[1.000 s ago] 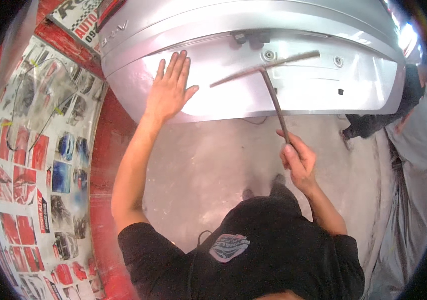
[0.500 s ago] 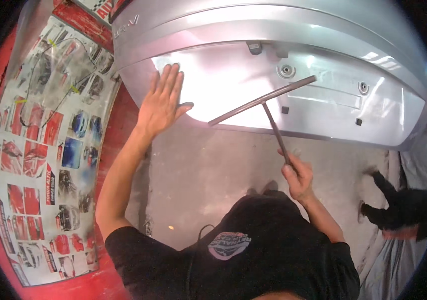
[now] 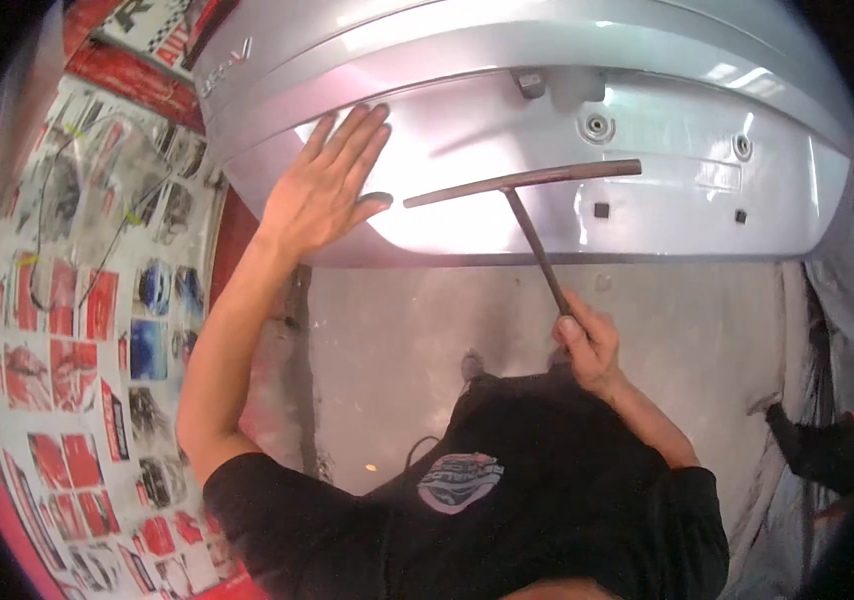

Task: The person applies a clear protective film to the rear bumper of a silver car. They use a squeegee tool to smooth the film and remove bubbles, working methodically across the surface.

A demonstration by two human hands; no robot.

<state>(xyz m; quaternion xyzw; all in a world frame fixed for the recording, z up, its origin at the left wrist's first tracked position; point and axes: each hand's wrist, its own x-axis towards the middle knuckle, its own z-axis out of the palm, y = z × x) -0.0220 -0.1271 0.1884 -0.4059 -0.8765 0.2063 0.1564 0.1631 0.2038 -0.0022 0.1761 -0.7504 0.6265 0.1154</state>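
T-shaped tool (image 3: 527, 228) in the curled right hand (image 3: 592, 343), crossbar (image 3: 557, 177) beyond it; left hand (image 3: 322, 198) flat, open

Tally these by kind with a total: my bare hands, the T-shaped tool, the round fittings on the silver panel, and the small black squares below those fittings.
Bare hands: 2
T-shaped tool: 1
Round fittings: 2
Small black squares: 2
Total: 7

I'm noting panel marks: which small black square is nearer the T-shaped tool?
The left square, appearing just below the tool's crossbar; the right square sits farther right.
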